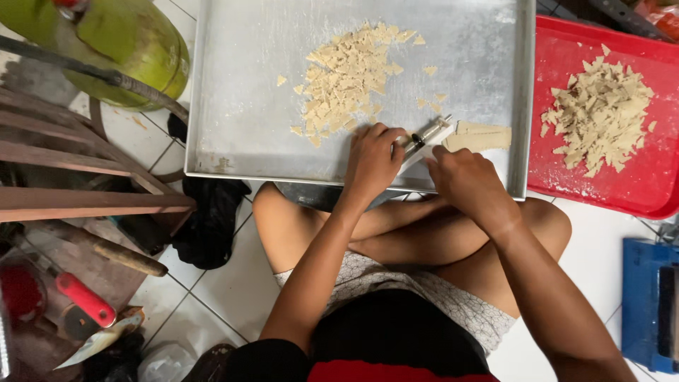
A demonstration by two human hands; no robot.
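Seated cross-legged on a white tiled floor (233, 290), with a metal tray (240, 106) resting across the knees. Left hand (373, 159) near the tray's near edge, fingers curled down and pressed on a slim bladed cutter (424, 136) that lies slantwise on the tray. Right hand (467, 180) just beside it at the near right corner, fingers folded in around the cutter's lower end; exactly how tight the grip is cannot be told, since the knuckles hide it. Strips of pale dough (481, 136) lying flat just beyond the right hand, close to the tray's right edge, touching the tip of the cutter or very nearly so. Heap of small cut dough pieces (350, 74) in the tray's middle, reaching toward the far edge, with a few strays scattered to its right. Red tray (566, 170) alongside on the right, carrying a second heap of cut pieces (601, 113). Green gas cylinder (120, 42) at the far left, wooden slats (71, 155) below it, a red-handled tool (85, 297) near the bottom left.
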